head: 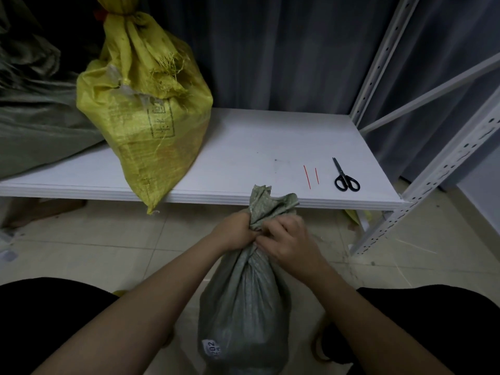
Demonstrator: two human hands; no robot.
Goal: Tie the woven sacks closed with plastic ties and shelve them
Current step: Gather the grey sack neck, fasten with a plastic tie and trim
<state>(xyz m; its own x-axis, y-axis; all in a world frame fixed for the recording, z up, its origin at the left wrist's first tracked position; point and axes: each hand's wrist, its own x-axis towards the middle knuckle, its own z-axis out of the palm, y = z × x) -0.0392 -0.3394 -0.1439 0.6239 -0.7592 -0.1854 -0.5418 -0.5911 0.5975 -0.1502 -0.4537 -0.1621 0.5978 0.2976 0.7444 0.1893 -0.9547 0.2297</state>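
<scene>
Both hands meet at the gathered neck of a grey-green woven sack point(243, 307) in the lower middle of the frame. The left hand point(235, 232) is curled tight around the bunched neck from the left side, and the right hand point(286, 239) presses in from the right with its fingertips pinching at the same spot, so the two hands touch each other there. Whether a tie is between the fingers cannot be told. Above the grip the sack's loose mouth sticks up in a crumpled tuft, reaching the front edge of the shelf. Below, the sack's full body stands on the pale tiled floor point(94, 247) between the person's dark-clad knees, with a small round label low on its side.

Across the middle of the frame runs a white shelf board point(243, 136) carried by a white perforated steel rack post point(433, 180) at the right. On the board's left part stands a yellow woven sack point(146, 109), its neck already bound at the top and its lower corner hanging over the front edge. Grey-green sacking point(35, 112) lies heaped at the far left. Toward the right of the board lie two thin red plastic ties point(311, 175) side by side, and just right of them black-handled scissors point(345, 177). Dark curtain folds point(270, 50) hang behind the shelf.

Both forearms rise from the bottom corners and converge on the neck.
</scene>
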